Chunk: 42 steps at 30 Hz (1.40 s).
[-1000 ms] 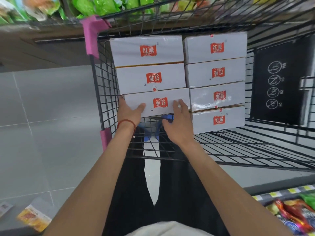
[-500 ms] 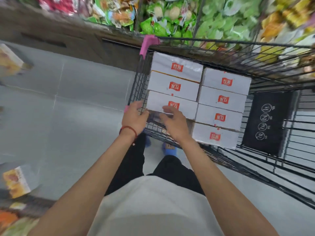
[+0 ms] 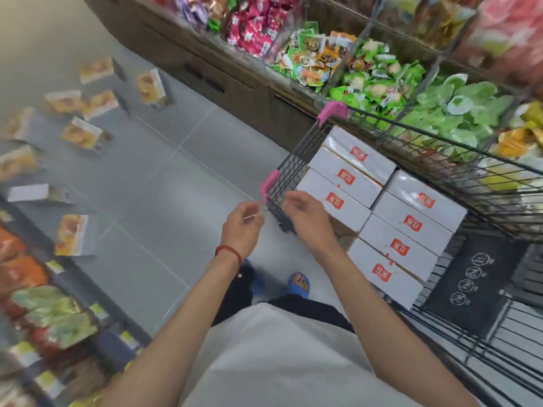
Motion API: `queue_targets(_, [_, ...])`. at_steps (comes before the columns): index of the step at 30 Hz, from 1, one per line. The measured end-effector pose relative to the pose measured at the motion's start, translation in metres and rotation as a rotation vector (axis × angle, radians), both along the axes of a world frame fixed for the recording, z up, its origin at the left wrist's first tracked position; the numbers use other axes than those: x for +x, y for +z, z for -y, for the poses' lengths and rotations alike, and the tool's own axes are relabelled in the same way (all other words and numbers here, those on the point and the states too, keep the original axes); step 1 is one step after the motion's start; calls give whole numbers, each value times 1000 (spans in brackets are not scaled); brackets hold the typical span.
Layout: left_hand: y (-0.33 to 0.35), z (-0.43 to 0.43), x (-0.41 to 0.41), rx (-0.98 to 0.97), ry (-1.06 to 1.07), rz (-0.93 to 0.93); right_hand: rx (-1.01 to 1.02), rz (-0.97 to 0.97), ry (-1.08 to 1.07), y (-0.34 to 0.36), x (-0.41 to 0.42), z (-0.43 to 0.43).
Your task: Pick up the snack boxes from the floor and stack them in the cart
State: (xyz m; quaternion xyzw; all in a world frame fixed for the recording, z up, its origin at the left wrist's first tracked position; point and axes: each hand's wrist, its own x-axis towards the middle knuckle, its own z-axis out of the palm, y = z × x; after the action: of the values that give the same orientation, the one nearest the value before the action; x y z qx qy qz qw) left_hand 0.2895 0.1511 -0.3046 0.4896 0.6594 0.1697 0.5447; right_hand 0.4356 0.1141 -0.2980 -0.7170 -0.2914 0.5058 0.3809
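Note:
Several white snack boxes with red labels (image 3: 382, 212) lie stacked in two rows inside the black wire cart (image 3: 282, 174), which has pink corner guards. My left hand (image 3: 244, 224) and my right hand (image 3: 305, 214) hover just outside the cart's near left corner, fingers loosely curled, holding nothing. More snack boxes with orange pictures lie scattered on the grey floor at the left, among them one nearest me (image 3: 72, 235) and one farther off (image 3: 151, 89). They are blurred.
A shelf of green and red snack bags (image 3: 367, 77) runs behind the cart. Another shelf of bags (image 3: 44, 312) lines the lower left. My feet in blue sandals (image 3: 299, 284) stand on the grey tile floor (image 3: 164, 183) beside the cart.
Both hands have let go of the box in the cart and pulled back out over its corner. The view has swung left, bringing the floor boxes into sight.

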Motion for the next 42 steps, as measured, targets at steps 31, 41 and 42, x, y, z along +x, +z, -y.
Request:
queue_targets(31, [19, -141, -440, 2, 673, 57, -82, -107, 536, 28, -422, -232])
queue_targets(41, [18, -257, -533, -21, 905, 13, -160, -146, 765, 11, -533, -386])
queue_targets(42, [19, -265, -541, -21, 939, 10, -165, -144, 798, 13, -543, -399])
